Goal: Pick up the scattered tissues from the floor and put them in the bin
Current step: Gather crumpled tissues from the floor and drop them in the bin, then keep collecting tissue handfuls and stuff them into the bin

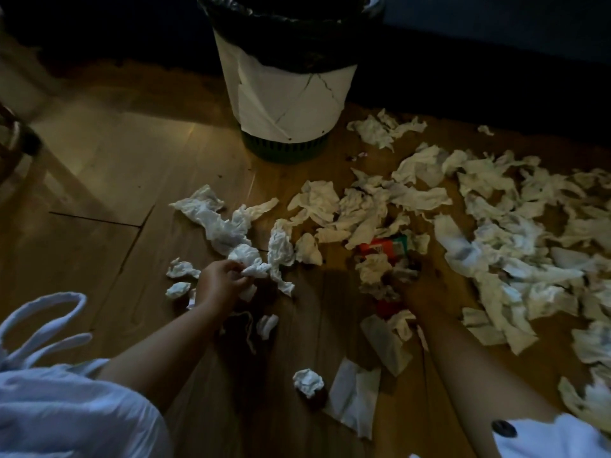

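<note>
Reaching in from the lower left in a white sleeve point(66, 408). Pinching a crumpled tissue point(256, 269) with the left hand point(220, 280), fingers curled round it, low over the wooden floor point(115, 180) among a small cluster of scraps. Facing the bin point(287, 104), standing upright further back at centre, black liner folded over its rim. Leaving a tight paper ball point(308, 382) lying between the two arms near the bottom. Stretching the right hand point(420, 292) into shadow just beside an orange and green packet point(386, 247); too dark for telling its fingers curled or straight. Leaving a thick heap of tissues point(512, 233) lying across the floor at right, outside the bin.
</note>
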`<action>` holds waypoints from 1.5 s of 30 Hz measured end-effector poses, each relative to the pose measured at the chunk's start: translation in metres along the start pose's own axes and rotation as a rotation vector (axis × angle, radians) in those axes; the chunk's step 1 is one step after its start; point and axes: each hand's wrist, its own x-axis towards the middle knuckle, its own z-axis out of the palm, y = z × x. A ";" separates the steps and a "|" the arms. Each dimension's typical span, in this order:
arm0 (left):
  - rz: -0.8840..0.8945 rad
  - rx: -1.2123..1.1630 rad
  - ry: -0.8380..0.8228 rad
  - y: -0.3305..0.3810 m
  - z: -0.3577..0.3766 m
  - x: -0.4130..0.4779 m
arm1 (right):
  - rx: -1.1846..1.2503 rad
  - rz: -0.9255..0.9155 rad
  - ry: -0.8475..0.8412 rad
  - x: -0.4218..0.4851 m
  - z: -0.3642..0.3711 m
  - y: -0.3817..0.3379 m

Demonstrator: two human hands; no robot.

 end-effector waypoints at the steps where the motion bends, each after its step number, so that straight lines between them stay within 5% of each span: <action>1: 0.010 -0.023 0.023 -0.003 0.000 0.000 | -0.010 0.025 0.003 0.002 0.003 0.004; 9: 0.014 -0.160 0.012 0.001 -0.006 -0.016 | 0.452 0.314 -0.196 0.003 0.014 -0.007; 15: -0.021 -0.356 -0.042 0.006 -0.010 -0.032 | 0.366 0.226 -0.301 -0.019 0.010 -0.036; 25: -0.097 -0.547 -0.093 0.046 -0.047 -0.057 | 0.795 0.280 -0.378 -0.039 -0.007 -0.081; 38: 0.033 -0.847 -0.036 0.230 -0.144 0.006 | 0.986 0.055 -0.317 -0.012 -0.109 -0.315; 45: 0.018 -0.809 0.058 0.268 -0.159 0.036 | 1.145 0.004 -0.392 0.011 -0.096 -0.401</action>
